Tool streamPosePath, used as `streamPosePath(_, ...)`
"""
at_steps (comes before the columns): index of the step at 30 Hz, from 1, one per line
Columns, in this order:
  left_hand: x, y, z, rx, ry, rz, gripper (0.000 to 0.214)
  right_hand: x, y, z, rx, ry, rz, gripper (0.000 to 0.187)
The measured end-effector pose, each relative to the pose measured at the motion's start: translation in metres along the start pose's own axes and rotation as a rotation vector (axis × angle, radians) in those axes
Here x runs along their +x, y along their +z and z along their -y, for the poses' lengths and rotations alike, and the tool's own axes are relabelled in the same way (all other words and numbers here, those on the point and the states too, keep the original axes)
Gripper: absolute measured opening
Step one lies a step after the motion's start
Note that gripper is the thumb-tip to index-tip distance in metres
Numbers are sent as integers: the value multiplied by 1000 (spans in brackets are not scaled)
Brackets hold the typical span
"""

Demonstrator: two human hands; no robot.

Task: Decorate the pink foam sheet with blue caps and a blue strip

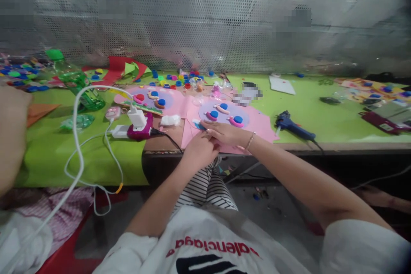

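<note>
My left hand is at the table's front edge, its fingers curled together against my right hand; whatever they hold is hidden. My right hand lies over the lower edge of a pink paper sheet, fingers stretched to the left. A bracelet is on that wrist. By its fingertips is a small blue patch, too covered to make out. Above my hands, a lilac paper circle on the sheet bears three snail-like figures, each a blue bottle cap on a clay-like body.
A blue glue gun lies right of the sheet. To the left are a magenta power socket with white plugs, a looping white cable and a green bottle. Loose bottle caps lie behind. Another person's arm is at far left.
</note>
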State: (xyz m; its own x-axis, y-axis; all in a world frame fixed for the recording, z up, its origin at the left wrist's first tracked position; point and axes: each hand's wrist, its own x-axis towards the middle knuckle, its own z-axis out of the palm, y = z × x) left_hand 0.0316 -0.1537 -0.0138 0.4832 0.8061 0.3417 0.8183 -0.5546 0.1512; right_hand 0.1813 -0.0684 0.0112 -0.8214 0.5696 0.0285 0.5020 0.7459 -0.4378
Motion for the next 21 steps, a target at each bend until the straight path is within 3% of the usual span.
streamPosePath(3, 0, 0, 0, 12, -20, 20, 45, -6, -10, 0, 32, 8, -48, 67)
streamPosePath(6, 0, 2, 0, 18, -14, 20, 49, -14, -18, -2, 48, 34, -175, 70)
streamPosePath(9, -1, 5, 1, 7, 5, -28, 47, -20, -13, -5, -36, -23, -228, 68)
streamPosePath(14, -3, 6, -1, -25, -79, -64, 42, -21, 2, -10, -167, -48, -198, 58)
streamPosePath(21, -2, 6, -1, -41, -64, -46, 44, -16, -2, -3, -317, 56, -139, 58)
